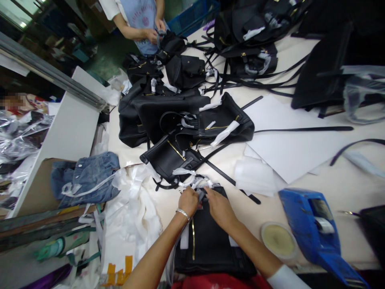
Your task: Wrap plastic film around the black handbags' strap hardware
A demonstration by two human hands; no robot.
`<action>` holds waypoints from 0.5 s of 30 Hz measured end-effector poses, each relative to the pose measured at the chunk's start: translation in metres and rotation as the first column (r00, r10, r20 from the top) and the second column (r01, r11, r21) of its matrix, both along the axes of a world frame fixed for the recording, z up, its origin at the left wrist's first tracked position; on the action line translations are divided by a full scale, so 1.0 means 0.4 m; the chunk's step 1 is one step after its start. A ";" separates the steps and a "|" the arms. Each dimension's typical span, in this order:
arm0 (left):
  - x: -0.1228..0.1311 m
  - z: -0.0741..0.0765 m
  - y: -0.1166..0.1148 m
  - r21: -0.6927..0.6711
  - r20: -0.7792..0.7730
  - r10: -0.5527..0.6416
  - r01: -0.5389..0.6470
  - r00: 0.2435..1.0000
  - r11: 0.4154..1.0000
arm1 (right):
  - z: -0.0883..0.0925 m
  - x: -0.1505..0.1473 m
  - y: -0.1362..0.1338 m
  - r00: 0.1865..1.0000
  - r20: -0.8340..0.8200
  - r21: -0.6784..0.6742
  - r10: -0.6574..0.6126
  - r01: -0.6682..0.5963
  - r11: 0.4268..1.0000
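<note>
A black backpack [214, 237] with a gold zipper lies in front of me at the table's near edge. My left hand [189, 202], with a bracelet on its wrist, is closed on the clear plastic wrap [202, 194] at the backpack's top handle. Opposite it, my right hand [219, 205] grips the same wrap with bent fingers; its fingertips are partly hidden. White-wrapped straps [192, 178] bunch up just beyond both hands. Touching that end is another black backpack [168, 156] with a gold zipper.
More black bags [171, 112] pile up beyond. A blue tape dispenser [309, 224] and a tape roll [279, 239] stand at right, near white paper sheets [288, 136]. Folded denim [87, 176] and white wrapping [132, 216] lie left. Across the table, a person's hands [156, 34] handle a bag.
</note>
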State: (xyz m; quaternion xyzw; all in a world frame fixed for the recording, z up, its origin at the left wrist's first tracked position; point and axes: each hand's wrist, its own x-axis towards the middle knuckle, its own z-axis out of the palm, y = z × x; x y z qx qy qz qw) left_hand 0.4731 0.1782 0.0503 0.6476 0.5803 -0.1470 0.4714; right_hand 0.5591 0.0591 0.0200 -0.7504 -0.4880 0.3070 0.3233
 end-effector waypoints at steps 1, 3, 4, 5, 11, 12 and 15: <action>0.007 -0.005 0.004 0.021 -0.008 0.002 -0.002 1.000 1.000 | 0.000 -0.003 0.000 1.000 0.019 0.012 0.021 -0.021 1.000; 0.018 -0.013 0.010 0.050 -0.018 0.005 -0.004 1.000 0.999 | -0.002 -0.007 -0.001 0.998 0.027 0.038 0.058 -0.059 0.998; 0.022 -0.017 0.010 0.031 -0.020 0.011 -0.011 1.000 0.999 | -0.002 -0.005 -0.004 0.998 0.012 0.054 0.061 -0.061 0.997; 0.026 -0.020 0.009 -0.009 -0.017 0.021 -0.021 1.000 1.000 | -0.001 -0.002 -0.008 0.999 -0.008 0.067 0.041 -0.040 0.997; 0.036 -0.022 0.001 -0.335 0.018 0.168 -0.152 0.986 0.930 | 0.051 -0.021 -0.049 0.912 -0.266 -0.066 -0.313 0.306 0.950; 0.038 -0.021 0.004 -0.380 0.019 0.202 -0.180 0.979 0.907 | 0.066 -0.040 -0.051 0.860 -0.392 -0.135 -0.326 0.296 0.946; 0.044 -0.013 0.022 -0.516 0.018 0.297 -0.245 0.955 0.821 | 0.111 -0.124 -0.037 0.496 -0.798 -0.261 -0.343 0.229 0.938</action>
